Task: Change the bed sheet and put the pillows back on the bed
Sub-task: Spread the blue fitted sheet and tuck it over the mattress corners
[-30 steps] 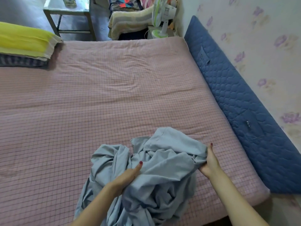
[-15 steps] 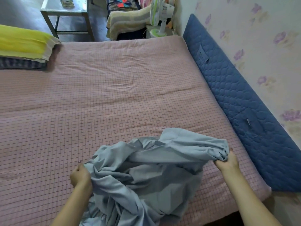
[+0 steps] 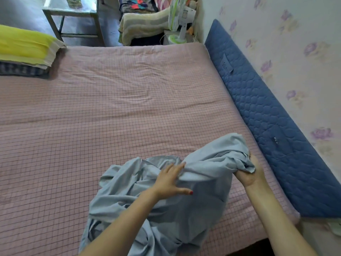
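So nearest to me is the bunched-up light blue bed sheet (image 3: 166,209), sitting on the near right part of the bed (image 3: 110,126), spilling off the near edge toward me. My left hand (image 3: 169,182) has come back in since half a second ago: back then it was out at the left end of the bundle gripping a fold, now it's lying on top of the middle of the sheet with fingers straight and spread, thumb sticking out to the right, just pressing the cloth, not gripping. My right hand (image 3: 249,174) hasn't really changed its job: it's clenched around a gathered wad at the right end of the sheet, palm turned up, cloth bunched over the fingers. That wad is lifted a bit higher than the rest, and the sheet looks less stretched out sideways than it did a moment ago.

Beyond the sheet, the bed is covered in a pink checked mattress cover (image 3: 129,89) with some wrinkles in the middle. Along the right side of the bed runs a blue quilted pad (image 3: 267,117) leaning against the floral wallpaper (image 3: 295,52).

At the far left corner of the bed there's a yellow pillow (image 3: 24,47) stacked on a dark checked one (image 3: 20,71), same spot as before. Past the far edge of the bed: a metal table (image 3: 73,13), a beige towel-covered thing (image 3: 144,24), and a small white-and-green fan (image 3: 180,30).
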